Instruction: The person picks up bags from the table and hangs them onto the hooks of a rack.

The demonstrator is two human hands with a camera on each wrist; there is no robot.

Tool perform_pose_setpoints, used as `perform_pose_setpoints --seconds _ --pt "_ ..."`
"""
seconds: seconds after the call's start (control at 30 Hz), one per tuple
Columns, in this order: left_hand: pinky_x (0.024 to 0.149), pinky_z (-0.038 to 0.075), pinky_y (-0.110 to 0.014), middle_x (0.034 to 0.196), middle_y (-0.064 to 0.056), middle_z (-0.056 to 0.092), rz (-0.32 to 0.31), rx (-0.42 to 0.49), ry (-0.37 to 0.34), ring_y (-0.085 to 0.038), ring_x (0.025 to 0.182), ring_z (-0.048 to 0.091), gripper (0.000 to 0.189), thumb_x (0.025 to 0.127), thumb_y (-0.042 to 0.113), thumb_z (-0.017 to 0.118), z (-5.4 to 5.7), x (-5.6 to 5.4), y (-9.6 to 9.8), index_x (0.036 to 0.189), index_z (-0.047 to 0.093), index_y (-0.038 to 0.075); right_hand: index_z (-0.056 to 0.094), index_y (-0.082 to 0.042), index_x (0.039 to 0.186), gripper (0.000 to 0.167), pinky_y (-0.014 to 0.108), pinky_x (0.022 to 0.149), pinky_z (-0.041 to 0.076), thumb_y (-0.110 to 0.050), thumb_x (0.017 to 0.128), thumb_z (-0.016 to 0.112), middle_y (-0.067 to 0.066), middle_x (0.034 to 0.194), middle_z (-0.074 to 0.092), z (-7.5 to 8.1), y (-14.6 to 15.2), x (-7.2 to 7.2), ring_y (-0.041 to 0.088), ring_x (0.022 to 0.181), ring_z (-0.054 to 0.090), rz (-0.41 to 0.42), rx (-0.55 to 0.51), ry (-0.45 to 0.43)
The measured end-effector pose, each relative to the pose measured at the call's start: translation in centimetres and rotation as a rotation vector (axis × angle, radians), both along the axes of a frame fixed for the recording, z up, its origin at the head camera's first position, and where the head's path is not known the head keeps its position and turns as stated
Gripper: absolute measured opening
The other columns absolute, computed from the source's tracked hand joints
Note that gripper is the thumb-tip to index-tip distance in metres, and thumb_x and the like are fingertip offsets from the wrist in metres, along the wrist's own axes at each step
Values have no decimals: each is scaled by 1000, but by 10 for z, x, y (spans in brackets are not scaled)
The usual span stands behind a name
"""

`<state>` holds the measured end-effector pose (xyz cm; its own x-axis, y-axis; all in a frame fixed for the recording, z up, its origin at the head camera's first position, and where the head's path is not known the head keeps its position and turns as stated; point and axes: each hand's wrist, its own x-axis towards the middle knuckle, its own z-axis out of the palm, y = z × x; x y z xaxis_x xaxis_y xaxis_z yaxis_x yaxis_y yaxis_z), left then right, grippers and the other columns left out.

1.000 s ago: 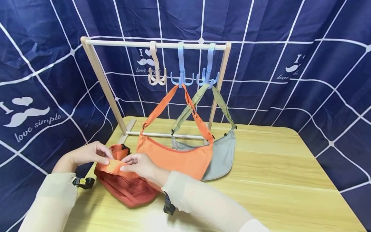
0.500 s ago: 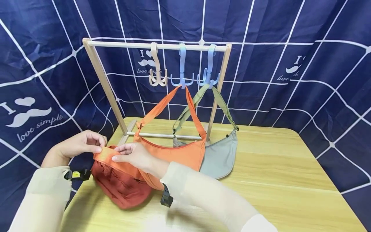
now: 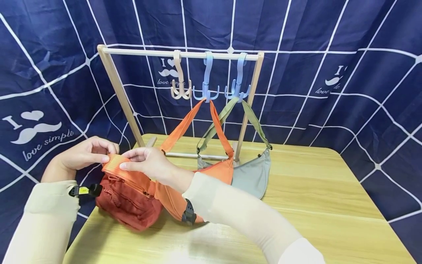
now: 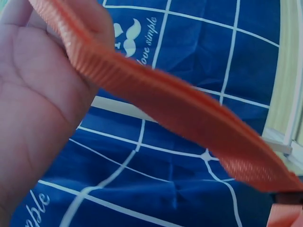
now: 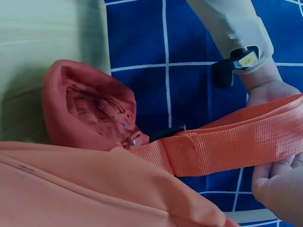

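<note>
Both hands hold the orange webbing strap (image 3: 113, 165) of a dark red bag (image 3: 126, 205) at the left of the table. My left hand (image 3: 87, 156) pinches the strap's left part between thumb and fingers. Just to the right, my right hand (image 3: 153, 163) grips the same strap, which forms a raised loop. In the right wrist view the red bag (image 5: 85, 106) hangs below the strap (image 5: 236, 144), near a black buckle. An orange shoulder bag (image 3: 215, 172) hangs close by, partly hidden behind my right hand and forearm.
A wooden rack (image 3: 123, 99) stands at the back of the table (image 3: 316, 190). From its bar hang a beige hook (image 3: 180, 79) and two blue hooks (image 3: 207, 79). A grey bag (image 3: 254, 178) with a green strap hangs on the right blue hook, the orange bag on the middle one.
Both hands have moved left and up with the strap, and the red bag has shifted left with them. The orange bag's left part is pulled toward the front.
</note>
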<state>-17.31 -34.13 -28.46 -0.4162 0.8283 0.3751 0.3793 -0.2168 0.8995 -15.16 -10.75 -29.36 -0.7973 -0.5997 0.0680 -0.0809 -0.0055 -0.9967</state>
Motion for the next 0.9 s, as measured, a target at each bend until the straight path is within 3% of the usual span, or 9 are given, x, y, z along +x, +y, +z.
perform_pose_setpoints --seconds 0.23,0.57,0.9 --pt "51 37 -37 89 -11 55 -9 32 12 -23 74 48 30 83 -25 40 17 -3 1 97 59 -8 71 -1 102 23 18 70 49 -7 81 76 -2 79 69 16 1 -3 0 73 61 10 -26 43" --pt "58 41 -33 89 -14 53 0 97 25 -22 80 49 29 86 -23 39 42 1 0 103 59 -10 70 -4 104 23 18 68 50 -9 82 75 -4 76 68 42 -1 -4 3 71 61 38 -31 74" --pt "66 50 -26 93 -14 56 22 109 5 -20 86 53 30 87 -23 37 55 -3 10 103 60 -11 69 -4 107 24 21 69 51 -10 84 73 -2 78 69 58 12 -16 7 72 63 81 -7 134"
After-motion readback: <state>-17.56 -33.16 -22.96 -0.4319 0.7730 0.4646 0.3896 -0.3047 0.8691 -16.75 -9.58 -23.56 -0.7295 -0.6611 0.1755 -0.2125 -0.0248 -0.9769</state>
